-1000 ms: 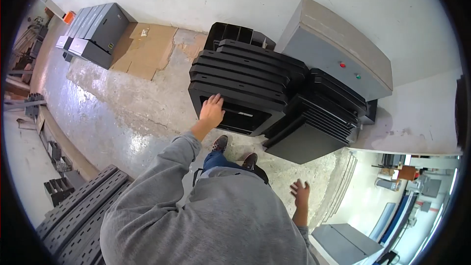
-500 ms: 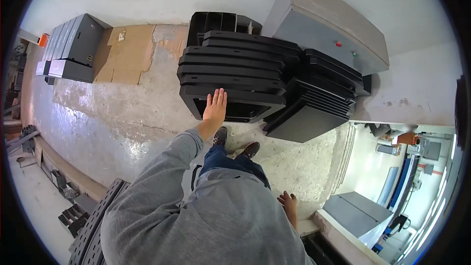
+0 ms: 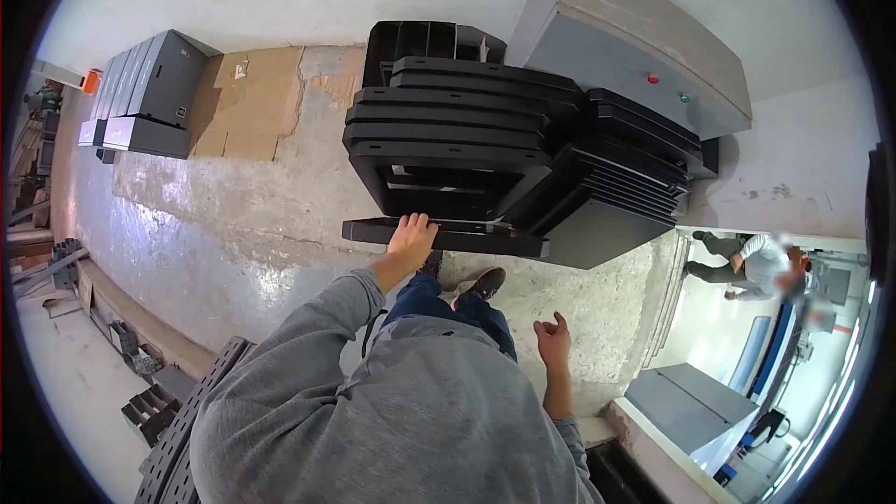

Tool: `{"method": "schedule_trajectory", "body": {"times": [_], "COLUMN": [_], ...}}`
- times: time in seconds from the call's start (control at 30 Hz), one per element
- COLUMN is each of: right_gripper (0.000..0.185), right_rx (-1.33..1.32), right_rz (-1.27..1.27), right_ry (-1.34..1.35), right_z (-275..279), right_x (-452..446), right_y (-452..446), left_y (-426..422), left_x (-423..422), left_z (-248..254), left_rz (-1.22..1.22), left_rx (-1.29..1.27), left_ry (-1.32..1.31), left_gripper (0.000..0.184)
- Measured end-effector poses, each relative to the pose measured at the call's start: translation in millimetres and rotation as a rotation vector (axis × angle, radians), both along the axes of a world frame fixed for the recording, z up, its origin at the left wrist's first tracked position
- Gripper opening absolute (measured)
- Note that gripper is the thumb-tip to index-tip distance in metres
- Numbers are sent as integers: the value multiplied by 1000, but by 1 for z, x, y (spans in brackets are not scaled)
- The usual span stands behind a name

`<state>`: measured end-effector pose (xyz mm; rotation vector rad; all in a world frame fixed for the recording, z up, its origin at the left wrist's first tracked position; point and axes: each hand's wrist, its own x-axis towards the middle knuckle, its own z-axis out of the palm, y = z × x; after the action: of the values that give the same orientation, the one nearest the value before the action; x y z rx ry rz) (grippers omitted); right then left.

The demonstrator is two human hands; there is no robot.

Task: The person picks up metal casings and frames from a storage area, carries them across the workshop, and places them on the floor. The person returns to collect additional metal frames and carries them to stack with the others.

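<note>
The left arm [image 3: 299,336] stretches far forward, the sleeve pushed back from the wrist, and the left hand [image 3: 409,236] curls its fingers in a grip. Nearer and to the right, the right hand [image 3: 553,341] is held loosely, one finger extended.

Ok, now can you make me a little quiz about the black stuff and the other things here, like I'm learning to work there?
1. Which hand is on the front black piece?
A) The left hand
B) The right one
C) Both

2. True or false: the brown cardboard lies on the floor.

3. Fill in the missing colour: the big grey box has a red button and a ____ button.

Key: 1. A; 2. true; 3. green
</note>
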<state>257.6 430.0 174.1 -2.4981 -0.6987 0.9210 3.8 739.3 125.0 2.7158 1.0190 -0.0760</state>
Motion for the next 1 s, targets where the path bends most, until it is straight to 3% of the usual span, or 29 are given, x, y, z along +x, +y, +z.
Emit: {"method": "schedule_trajectory", "body": {"times": [0.03,0.13,0.33,0.47,0.57,0.67,1.0], "right_gripper": [63,65,83,87,91,93,98], "right_rx": [-19,176,34,-133,-145,-220,-333], "right_rz": [-36,309,690,716,703,724,726], "right_ry": [8,-277,-400,-337,-321,-230,-179], "right_z": [19,9,21,3,-2,17,24], "right_x": [-7,-18,-63,-72,-71,-66,-70], "right_y": [19,59,170,188,188,192,195], "left_y": [-4,-4,10,23,47,83,90], "left_x": [-1,-2,8,13,17,23,19], "left_z": [1,4,12,23,39,30,15], "left_rz": [31,79,100,62,39,85,147], "left_rx": [-65,-149,-152,-245,-192,59,19], "left_ry": [6,16,88,133,-29,-129,19], "left_gripper": [31,42,50,62,77,88,100]}}
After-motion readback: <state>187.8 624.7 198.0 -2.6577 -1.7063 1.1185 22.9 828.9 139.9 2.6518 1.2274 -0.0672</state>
